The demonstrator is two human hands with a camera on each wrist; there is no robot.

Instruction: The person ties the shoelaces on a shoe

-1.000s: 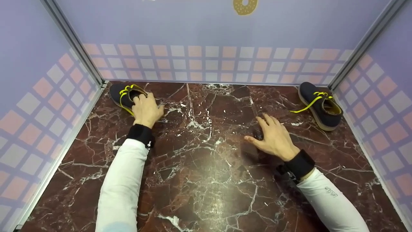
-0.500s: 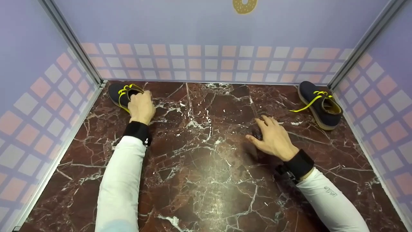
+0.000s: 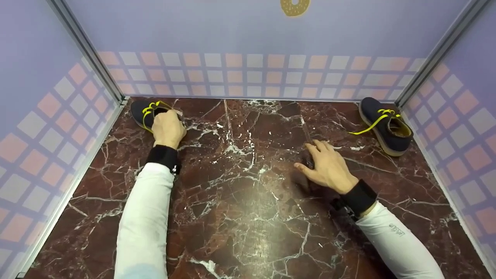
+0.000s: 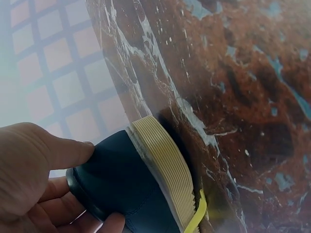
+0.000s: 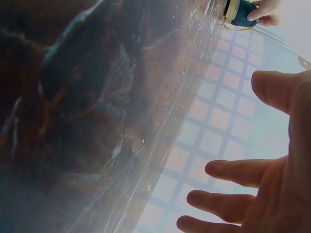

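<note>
My left hand [image 3: 169, 128] grips the heel of a dark navy shoe [image 3: 141, 113] with yellow laces at the far left of the floor. In the left wrist view the thumb presses the outside of the heel [image 4: 119, 170] and the other fingers reach inside the opening; the ribbed cream sole faces the marble, and a yellow lace end [image 4: 197, 216] hangs by it. My right hand [image 3: 329, 166] hovers over the floor right of the middle, fingers spread and holding nothing. A matching navy shoe [image 3: 387, 128] stands at the far right, one lace trailing left.
Red-brown marble flooring [image 3: 240, 201] with white veins lies under both hands. A lilac back wall [image 3: 248, 38] with pink and white squares rises behind the shoes. Side walls [image 3: 465, 128] close in on the left and right, each shoe near a back corner.
My left hand has moved slightly left, and its fingers have closed on the shoe's heel. The right hand has barely shifted, and the right shoe keeps its place.
</note>
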